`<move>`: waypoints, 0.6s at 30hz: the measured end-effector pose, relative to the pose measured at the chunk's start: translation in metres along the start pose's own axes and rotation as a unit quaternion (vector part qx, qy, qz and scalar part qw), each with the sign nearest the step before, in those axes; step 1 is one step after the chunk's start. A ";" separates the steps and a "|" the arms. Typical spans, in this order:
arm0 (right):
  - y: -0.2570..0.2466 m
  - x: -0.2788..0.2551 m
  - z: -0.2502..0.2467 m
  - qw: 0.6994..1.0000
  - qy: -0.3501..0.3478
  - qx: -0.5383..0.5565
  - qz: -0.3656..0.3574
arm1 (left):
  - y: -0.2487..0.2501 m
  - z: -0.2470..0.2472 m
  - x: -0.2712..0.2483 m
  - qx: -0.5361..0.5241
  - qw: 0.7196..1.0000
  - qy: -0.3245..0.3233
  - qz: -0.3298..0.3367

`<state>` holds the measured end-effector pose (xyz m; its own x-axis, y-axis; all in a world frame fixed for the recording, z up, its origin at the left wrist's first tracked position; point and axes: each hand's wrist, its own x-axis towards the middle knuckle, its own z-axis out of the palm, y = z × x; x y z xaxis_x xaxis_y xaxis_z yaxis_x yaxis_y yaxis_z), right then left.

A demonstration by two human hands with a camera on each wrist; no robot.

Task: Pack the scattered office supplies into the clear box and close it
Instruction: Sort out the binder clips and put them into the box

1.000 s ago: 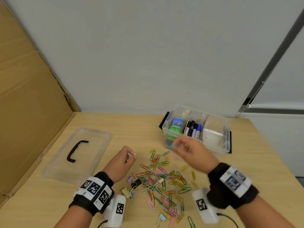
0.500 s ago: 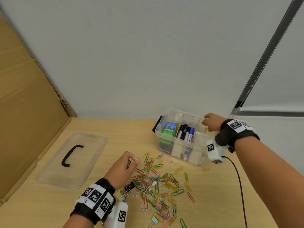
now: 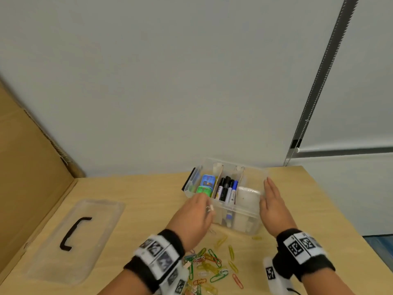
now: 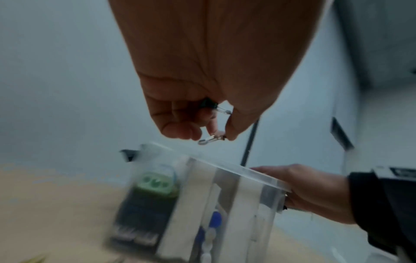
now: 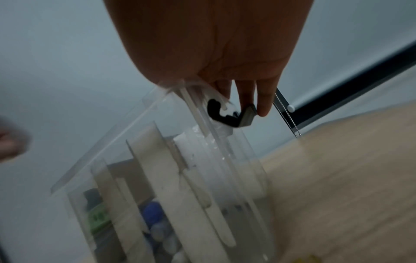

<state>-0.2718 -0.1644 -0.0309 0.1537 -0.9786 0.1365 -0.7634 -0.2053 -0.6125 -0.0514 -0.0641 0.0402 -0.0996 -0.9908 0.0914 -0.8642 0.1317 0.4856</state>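
Clear plastic is catching the light low in the middle of the head view, where the clear box [image 3: 244, 222] is sitting open on the wooden table [image 3: 148, 192], its far side towards the grey wall. Your right hand [image 3: 274, 207] is lying flat against the right end of the box, fingers straight and together, gripping nothing; in the right wrist view its fingertips [image 5: 263, 106] are resting at the black latch [image 5: 231, 115] on that end wall. Your left hand [image 3: 195, 216] is hovering at the box's near left corner, fingers curled in, and it is pinching small binder clips [image 4: 213, 122] between thumb and fingers, with silver wire handles poking out below the knuckles; how many you are holding is not clear. Inside the box, the left compartment is holding a blue and a green sharpener-like item [image 3: 205, 186], the middle one a row of markers [image 3: 226, 188] with black and blue caps, and the right one a white block [image 3: 247, 198]. Coloured paper clips [image 3: 210, 265] are lying scattered on the table at the bottom centre of the frame, between your two wrists and just in front of the box. The clear lid [image 3: 76, 237] with its black handle is lying flat at the lower left, well apart from the box, beside a cardboard sheet [image 3: 27, 177] that is leaning along the left edge.
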 end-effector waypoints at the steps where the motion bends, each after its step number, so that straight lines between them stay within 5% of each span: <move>1: 0.001 0.000 0.002 1.000 0.002 0.007 -0.003 | 0.012 0.003 0.018 0.022 1.000 0.003 0.015; 6: 0.006 0.000 0.007 1.000 0.016 0.016 -0.013 | 0.058 0.036 0.116 0.125 0.990 -0.045 0.038; 10: 0.003 -0.001 0.005 0.999 0.018 0.022 -0.019 | 0.084 0.046 0.165 0.150 0.983 -0.108 -0.022; 14: 0.002 -0.003 0.005 0.999 0.020 0.029 -0.020 | 0.087 0.040 0.181 0.182 0.971 -0.154 -0.016; 18: 0.002 -0.004 0.005 0.999 0.014 0.029 -0.013 | 0.071 0.018 0.160 0.078 0.991 -0.109 -0.027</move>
<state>-0.2707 -0.1606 -0.0367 0.1547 -0.9723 0.1751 -0.7214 -0.2323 -0.6524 -0.1377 -0.2140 0.0737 -0.1403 -0.9818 -0.1283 -0.9352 0.0889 0.3428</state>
